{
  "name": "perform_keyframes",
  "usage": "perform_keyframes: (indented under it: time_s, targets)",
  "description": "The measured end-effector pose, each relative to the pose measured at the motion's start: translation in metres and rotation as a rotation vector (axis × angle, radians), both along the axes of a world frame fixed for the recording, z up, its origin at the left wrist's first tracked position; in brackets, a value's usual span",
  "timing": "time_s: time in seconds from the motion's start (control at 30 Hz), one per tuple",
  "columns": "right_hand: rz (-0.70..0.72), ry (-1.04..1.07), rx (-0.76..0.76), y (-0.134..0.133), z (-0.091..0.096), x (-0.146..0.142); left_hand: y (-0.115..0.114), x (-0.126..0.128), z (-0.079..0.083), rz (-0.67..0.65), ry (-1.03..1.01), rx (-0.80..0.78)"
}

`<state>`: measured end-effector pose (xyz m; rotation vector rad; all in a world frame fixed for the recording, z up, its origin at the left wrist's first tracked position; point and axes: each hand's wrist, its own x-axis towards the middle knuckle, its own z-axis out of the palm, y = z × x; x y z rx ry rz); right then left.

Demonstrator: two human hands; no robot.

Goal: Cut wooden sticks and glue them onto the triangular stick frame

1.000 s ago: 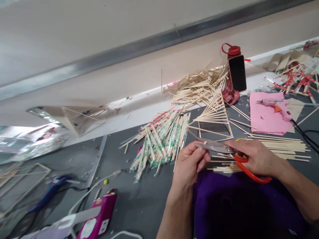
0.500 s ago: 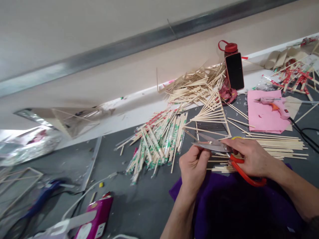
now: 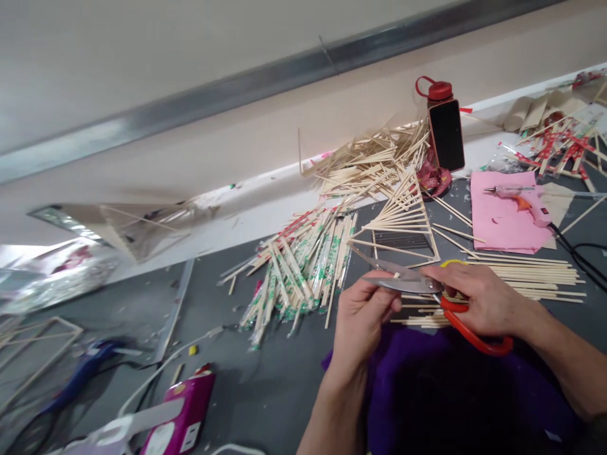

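My right hand [image 3: 478, 297] grips red-handled scissors [image 3: 427, 287], the metal blades pointing left and slightly apart. My left hand [image 3: 363, 316] pinches a short thin wooden stick [image 3: 395, 275] between thumb and fingers, its tip lying in the blades. Both hands hover over a purple cloth [image 3: 455, 385] at the lower right. Just beyond the hands lies a row of bare sticks [image 3: 531, 278] and a fan-shaped stick frame [image 3: 403, 221].
A heap of wrapped chopsticks [image 3: 298, 265] lies centre, loose sticks [image 3: 370, 161] behind it. A red bottle with a phone [image 3: 446, 133] leaning on it, a glue gun [image 3: 526, 199] on pink paper [image 3: 502, 221], a magenta device [image 3: 183, 420] and a blue glue gun [image 3: 90, 366] also lie on the grey table.
The view shifted a little. My left hand has turned the stick slightly at the blades; the scissors stay in about the same place.
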<state>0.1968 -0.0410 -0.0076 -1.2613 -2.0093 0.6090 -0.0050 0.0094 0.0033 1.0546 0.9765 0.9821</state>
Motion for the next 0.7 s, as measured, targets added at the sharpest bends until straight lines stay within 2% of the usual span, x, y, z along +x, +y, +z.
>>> perform_keyframes:
  time_s: [0.17,0.4,0.5,0.7]
  targets:
    - [0.027,-0.021,-0.042,0.001,0.001,0.002,0.004,-0.001,0.005,-0.033,-0.063,-0.095]
    - [0.027,-0.036,-0.032,0.000,-0.002,0.002,0.011,-0.005,0.001,-0.132,-0.151,-0.229]
    - [0.005,-0.067,-0.039,0.002,-0.001,0.001,0.013,-0.005,0.000,-0.093,-0.137,-0.195]
    - [-0.062,-0.108,0.004,0.002,-0.002,0.002,0.011,-0.001,0.000,0.071,0.111,0.009]
